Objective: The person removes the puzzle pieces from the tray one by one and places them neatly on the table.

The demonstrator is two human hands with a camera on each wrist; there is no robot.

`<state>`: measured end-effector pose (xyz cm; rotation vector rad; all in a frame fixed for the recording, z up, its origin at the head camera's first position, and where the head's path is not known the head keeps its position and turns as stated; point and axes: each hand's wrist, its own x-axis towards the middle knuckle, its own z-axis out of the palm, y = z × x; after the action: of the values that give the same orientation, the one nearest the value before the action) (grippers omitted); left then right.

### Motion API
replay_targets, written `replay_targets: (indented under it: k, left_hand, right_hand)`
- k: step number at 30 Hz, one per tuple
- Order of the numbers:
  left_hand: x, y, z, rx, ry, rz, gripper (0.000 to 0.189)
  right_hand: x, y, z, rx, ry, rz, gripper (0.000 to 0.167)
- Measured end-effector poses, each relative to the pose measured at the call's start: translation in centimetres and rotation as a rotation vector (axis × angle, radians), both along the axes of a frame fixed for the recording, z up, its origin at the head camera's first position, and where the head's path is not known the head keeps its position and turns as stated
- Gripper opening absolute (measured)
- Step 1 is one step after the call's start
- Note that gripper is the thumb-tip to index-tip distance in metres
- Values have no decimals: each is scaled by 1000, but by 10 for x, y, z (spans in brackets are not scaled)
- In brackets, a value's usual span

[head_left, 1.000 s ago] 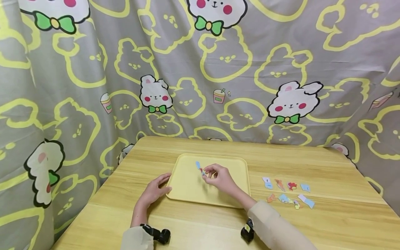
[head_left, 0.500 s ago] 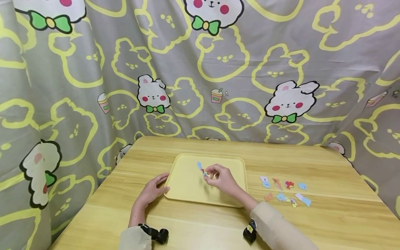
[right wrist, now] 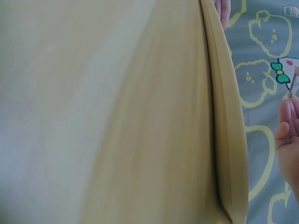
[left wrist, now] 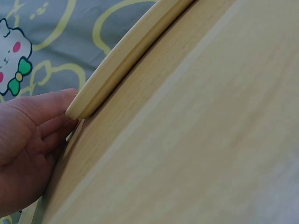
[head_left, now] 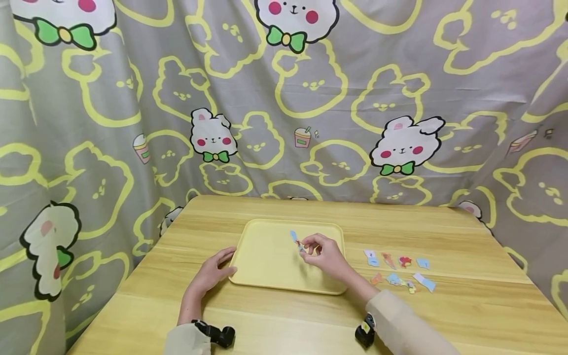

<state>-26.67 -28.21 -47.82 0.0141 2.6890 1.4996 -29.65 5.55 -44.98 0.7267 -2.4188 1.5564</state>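
Observation:
My right hand [head_left: 327, 256] is raised over the right half of a pale yellow tray [head_left: 266, 266]. Between thumb and fingers it pinches a small flat colourful cutout piece [head_left: 294, 236], light blue at the top with red lower down; the fingers cover part of it. In the right wrist view only the thin edge of this piece shows at the far right. My left hand [head_left: 212, 271] rests at the tray's left side, its fingertips touching the rim near the front corner. The left wrist view shows those fingers [left wrist: 58, 100] against the rim.
Right of the tray, several cutout pieces lie in two rows on the wooden table [head_left: 284, 320], among them a red piece [head_left: 405, 262], an orange piece [head_left: 389, 260] and a blue-and-lilac piece [head_left: 424, 282]. A patterned grey curtain [head_left: 266, 88] surrounds the table's back and sides.
My right hand has shifted a little to the right over the tray, still pinching the cutout piece. The left hand stays at the tray's rim. The whole head view has drifted slightly.

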Motion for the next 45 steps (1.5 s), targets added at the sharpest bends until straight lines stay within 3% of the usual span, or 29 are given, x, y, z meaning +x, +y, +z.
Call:
replay_targets:
  k: [2, 15, 27, 45]
  left_hand:
    - [0, 0, 1, -3, -3, -3, 59]
    - [5, 3, 6, -7, -10, -16, 61]
    - [3, 1, 4, -4, -10, -26, 61]
    - [6, 2, 6, -13, -17, -46, 61]
  right_hand:
    - [-4, 6, -6, -7, 11, -3, 21]
    - [-1, 40, -6, 25, -12, -54, 20]
    - [5, 71, -6, 75, 44, -107, 20]
    - [17, 120, -9, 118, 32, -195, 19]
